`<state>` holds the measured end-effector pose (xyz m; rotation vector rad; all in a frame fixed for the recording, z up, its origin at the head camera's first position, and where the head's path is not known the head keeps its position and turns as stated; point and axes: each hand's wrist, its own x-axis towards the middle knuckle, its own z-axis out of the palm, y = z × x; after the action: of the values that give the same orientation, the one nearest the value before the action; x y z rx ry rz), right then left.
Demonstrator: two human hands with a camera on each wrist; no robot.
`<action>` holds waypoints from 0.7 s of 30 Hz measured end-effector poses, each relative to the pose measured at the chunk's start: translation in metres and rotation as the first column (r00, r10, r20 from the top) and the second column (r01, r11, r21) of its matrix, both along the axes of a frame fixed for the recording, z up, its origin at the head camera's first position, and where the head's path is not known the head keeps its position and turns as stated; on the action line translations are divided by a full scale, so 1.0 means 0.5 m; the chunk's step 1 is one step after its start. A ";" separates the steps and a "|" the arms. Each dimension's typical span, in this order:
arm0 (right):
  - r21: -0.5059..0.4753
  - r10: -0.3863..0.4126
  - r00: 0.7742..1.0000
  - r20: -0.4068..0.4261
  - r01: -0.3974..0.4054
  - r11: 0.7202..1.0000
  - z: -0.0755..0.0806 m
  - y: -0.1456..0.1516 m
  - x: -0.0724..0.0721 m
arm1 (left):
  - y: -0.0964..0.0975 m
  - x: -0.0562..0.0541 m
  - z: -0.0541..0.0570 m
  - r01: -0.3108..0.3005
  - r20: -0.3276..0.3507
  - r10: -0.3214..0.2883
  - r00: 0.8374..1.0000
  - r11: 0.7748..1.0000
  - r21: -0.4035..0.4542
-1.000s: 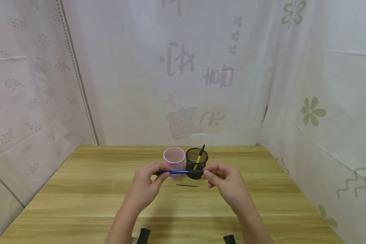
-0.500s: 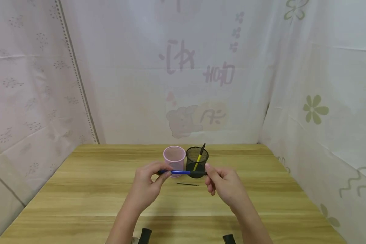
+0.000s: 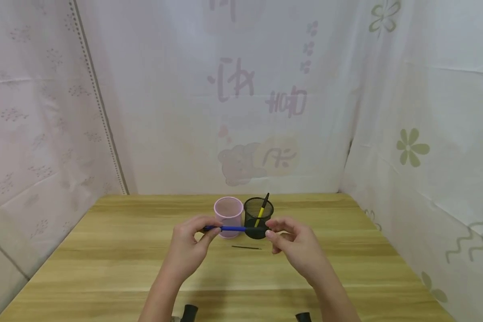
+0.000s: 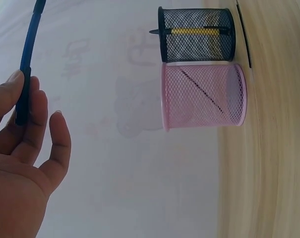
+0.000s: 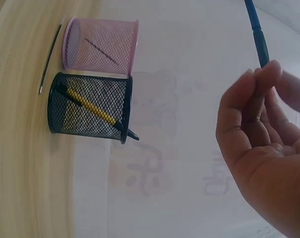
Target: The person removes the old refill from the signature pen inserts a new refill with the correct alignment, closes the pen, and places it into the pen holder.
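Pinched at both ends by the left hand [image 3: 191, 239] and right hand [image 3: 294, 243], a blue pen [image 3: 229, 228] is held level before two mesh cups; light, stiff, best gripped endwise.

Both forearms are bare up to the lower edge of the head view; no sleeve is visible. The left hand [image 3: 187, 246] and the right hand [image 3: 298, 246] wear no glove, ring or watch. The fingernails are short and without polish. Near each wrist, a small black part of the wrist mount shows at the bottom edge.
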<state>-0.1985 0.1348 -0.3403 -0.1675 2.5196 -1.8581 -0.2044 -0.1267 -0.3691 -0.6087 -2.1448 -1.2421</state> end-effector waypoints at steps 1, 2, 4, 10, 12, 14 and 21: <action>0.000 -0.009 1.000 -0.003 0.009 1.000 0.000 -0.001 0.000 | 0.000 0.000 -0.001 -0.003 0.004 0.003 1.000 1.000 0.001; 0.001 -0.018 1.000 -0.005 0.018 1.000 0.001 -0.002 0.001 | 0.000 0.001 -0.002 -0.003 0.009 0.003 1.000 1.000 0.003; 0.002 -0.038 0.999 -0.001 0.038 0.999 0.002 -0.005 0.001 | 0.001 0.001 -0.003 0.000 0.018 -0.001 1.000 1.000 0.006; 0.041 -0.061 0.998 0.009 0.060 0.997 0.004 -0.003 0.001 | 0.006 0.001 -0.004 -0.005 0.049 0.005 0.999 1.000 -0.003; 0.051 -0.061 0.998 0.012 0.061 0.997 0.004 -0.002 0.001 | 0.007 0.001 -0.005 -0.010 0.061 0.011 0.998 1.000 -0.004; 0.057 -0.064 0.998 0.013 0.063 0.996 0.006 -0.001 0.002 | 0.009 0.001 -0.004 -0.010 0.064 0.011 0.998 1.000 -0.009; 0.049 -0.047 0.999 0.014 0.047 0.998 0.014 0.001 0.000 | 0.014 0.002 0.001 -0.001 0.048 0.002 0.999 1.000 -0.024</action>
<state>-0.1985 0.1353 -0.3334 -0.0941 2.5773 -1.8051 -0.2036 -0.1197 -0.3687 -0.5931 -2.2019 -1.2434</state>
